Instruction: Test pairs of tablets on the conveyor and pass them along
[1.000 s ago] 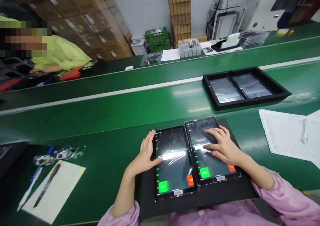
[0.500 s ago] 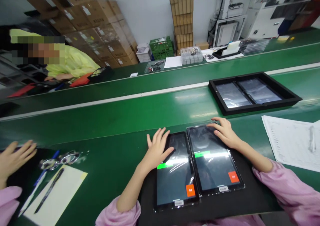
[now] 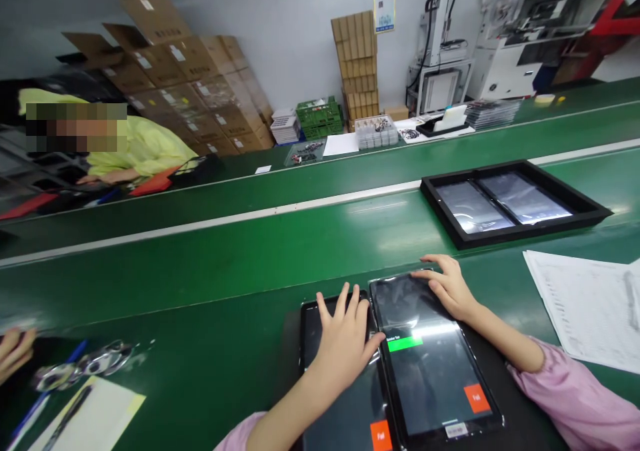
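Note:
Two black tablets lie side by side on a black mat [image 3: 520, 411] in front of me. My left hand [image 3: 345, 341] rests flat, fingers spread, on the upper screen of the left tablet [image 3: 340, 418]. My right hand [image 3: 447, 284] curls over the top right corner of the right tablet [image 3: 430, 364], fingertips on its far edge. The right tablet's screen shows a green bar and an orange square; the left one shows an orange square at the bottom.
A black tray [image 3: 515, 201] with two wrapped tablets sits on the green conveyor [image 3: 225, 251] at right. Printed sheets [image 3: 585, 304] lie at far right. Pens and paper [image 3: 75, 404] are at lower left beside another person's hand [image 3: 13, 358]. A person in yellow [image 3: 130, 148] works across the belt.
My left hand slid from the left tablet's side edge onto its screen top. My right hand moved from the right screen's middle to its top corner. The camera tilted up.

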Available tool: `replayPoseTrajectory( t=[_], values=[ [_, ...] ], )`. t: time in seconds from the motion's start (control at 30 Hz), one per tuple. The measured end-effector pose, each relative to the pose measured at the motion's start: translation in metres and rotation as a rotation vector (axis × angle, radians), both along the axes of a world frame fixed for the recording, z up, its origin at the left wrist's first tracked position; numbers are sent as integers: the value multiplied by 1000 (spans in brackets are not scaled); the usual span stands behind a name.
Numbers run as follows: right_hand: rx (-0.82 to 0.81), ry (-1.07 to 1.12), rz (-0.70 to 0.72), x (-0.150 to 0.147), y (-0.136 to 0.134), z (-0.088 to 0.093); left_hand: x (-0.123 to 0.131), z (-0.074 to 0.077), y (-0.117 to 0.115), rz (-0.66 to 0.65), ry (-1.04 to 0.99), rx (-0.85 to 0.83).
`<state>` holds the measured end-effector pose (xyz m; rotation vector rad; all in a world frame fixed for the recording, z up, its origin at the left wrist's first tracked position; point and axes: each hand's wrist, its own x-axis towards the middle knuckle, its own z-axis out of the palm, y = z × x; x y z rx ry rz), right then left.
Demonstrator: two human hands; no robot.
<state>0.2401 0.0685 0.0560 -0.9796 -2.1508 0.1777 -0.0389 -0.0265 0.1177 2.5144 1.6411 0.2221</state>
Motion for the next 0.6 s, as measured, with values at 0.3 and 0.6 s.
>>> replayPoseTrajectory(
  t=[0.3,0.6],
  values=[
    [-107,150,24,5,0,9,-18,25,1,-26,-137,-118],
    [-90,69,-16,1,-2,7,-36,14,20,114,-67,-62]
  ],
)
